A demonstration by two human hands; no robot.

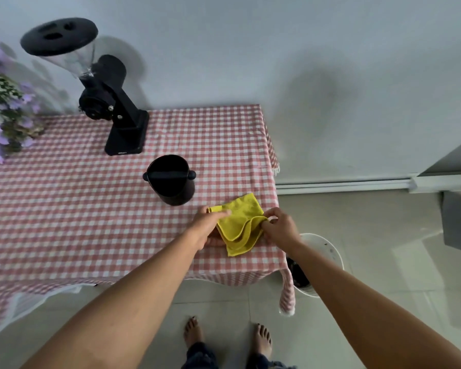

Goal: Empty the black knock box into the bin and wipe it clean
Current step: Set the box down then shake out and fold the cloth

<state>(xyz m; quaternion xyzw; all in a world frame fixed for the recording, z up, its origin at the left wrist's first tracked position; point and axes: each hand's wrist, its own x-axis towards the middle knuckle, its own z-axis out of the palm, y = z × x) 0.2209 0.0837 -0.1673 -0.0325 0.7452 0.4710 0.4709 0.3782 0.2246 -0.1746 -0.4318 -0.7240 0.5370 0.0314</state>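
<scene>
The black knock box (171,182) stands upright on the checked tablecloth, its bar across the open top. Just in front and to the right of it lies a folded yellow cloth (238,225) near the table's right corner. My left hand (206,226) presses on the cloth's left side, fingers flat over its edge. My right hand (277,226) pinches the folded right edge of the cloth. The white bin (328,251) sits on the floor below the table's right corner, with dark grounds inside it.
A black coffee grinder (117,113) with a clear hopper stands at the back of the pink checked table (77,209). Purple flowers (6,113) fill the far left. A grey cabinet (458,217) stands at the right, and my bare feet (226,336) are on the tiled floor.
</scene>
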